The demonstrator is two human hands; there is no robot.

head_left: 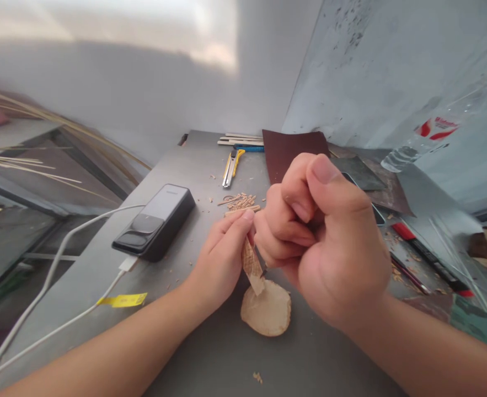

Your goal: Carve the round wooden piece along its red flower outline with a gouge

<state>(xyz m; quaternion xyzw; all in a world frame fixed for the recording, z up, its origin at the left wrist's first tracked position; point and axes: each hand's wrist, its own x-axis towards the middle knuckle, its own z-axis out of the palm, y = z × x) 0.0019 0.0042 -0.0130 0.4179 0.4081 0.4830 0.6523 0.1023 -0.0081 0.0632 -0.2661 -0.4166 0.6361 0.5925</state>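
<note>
My left hand (224, 256) is closed around a narrow piece of wood (250, 262) with a rough, notched surface. The lower end of this piece overlaps a round wood slice (267, 314) lying on the table. Close to the camera, my right hand (330, 237) is curled into a fist beside the left one, thumb on top. Whatever the right fingers may hold is hidden, though a small dark bit shows below them near the wood. Beyond my left hand lie a heap of wood shavings (243, 199) and a yellow utility knife (232, 168).
A black power bank (154, 220) with a white cable (67, 325) stands on the left of the grey table (210, 353). Brown sandpaper (293, 151), a black-and-red marker (431, 259), a pencil (410, 274) and a water bottle (425, 138) are toward the right. Thin sticks (243, 139) lie at the back.
</note>
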